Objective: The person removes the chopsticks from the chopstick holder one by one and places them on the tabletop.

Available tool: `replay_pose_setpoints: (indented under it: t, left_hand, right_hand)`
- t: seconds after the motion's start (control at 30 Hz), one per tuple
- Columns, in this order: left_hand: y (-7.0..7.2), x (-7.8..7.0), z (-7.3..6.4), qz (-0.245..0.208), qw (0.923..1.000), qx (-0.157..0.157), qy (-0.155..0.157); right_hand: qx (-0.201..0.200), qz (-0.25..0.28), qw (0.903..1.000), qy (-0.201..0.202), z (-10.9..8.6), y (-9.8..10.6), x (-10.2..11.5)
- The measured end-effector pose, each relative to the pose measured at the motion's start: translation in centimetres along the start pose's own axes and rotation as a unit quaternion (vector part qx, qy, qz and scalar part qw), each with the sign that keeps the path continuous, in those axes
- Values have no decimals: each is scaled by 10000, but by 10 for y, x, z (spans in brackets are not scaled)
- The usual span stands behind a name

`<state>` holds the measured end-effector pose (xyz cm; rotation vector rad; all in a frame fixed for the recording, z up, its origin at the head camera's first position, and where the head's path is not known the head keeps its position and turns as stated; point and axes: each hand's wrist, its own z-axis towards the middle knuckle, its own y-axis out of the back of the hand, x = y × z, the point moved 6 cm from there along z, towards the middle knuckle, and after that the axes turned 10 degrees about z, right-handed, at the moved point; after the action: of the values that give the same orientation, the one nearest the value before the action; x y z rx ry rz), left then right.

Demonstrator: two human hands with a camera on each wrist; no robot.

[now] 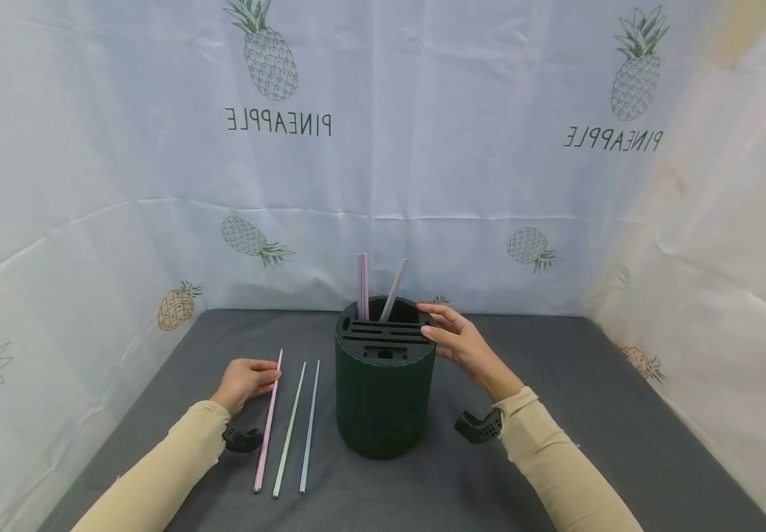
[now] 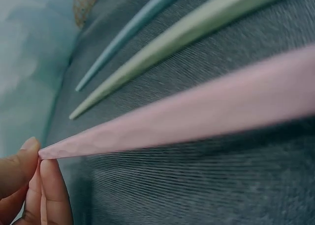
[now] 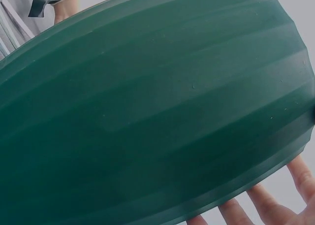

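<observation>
Looking down from the head view, I see my left hand (image 1: 244, 382) pinching the far end of a long pink plastic stick (image 1: 267, 423) lying on the grey cloth-covered desk (image 1: 555, 458), while my right hand (image 1: 462, 343) rests with straight fingers on the rim of the dark green ribbed cylindrical holder (image 1: 383, 391). At the left wrist, my fingers (image 2: 49, 185) grip the pink tip. At the right wrist, the green wall fills the view, relaxed fingers (image 3: 266, 205) beside it.

**A:** What is the table covered with?

**B:** A dark grey cloth (image 1: 555, 443), matt, with a fine ribbed weave.

**A:** And the holder?

**B:** The dark green holder (image 1: 383, 399) looks like matt plastic, ridged down its side.

**A:** The sticks?

**B:** The pink stick (image 1: 267, 425), green stick (image 1: 288, 432) and blue stick (image 1: 309, 428) look smooth, satin plastic. The backdrop (image 1: 462, 148) is thin, creased, printed sheeting.
</observation>
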<state>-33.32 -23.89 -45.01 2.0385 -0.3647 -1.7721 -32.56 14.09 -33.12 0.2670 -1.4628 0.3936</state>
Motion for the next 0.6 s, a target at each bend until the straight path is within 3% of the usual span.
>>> replay_pose_setpoints:
  t: [0.6]
  left_hand:
    - [-15,1,2,384,9992,29,-121]
  right_hand:
    - [11,-36,10000,-24,1,0,0]
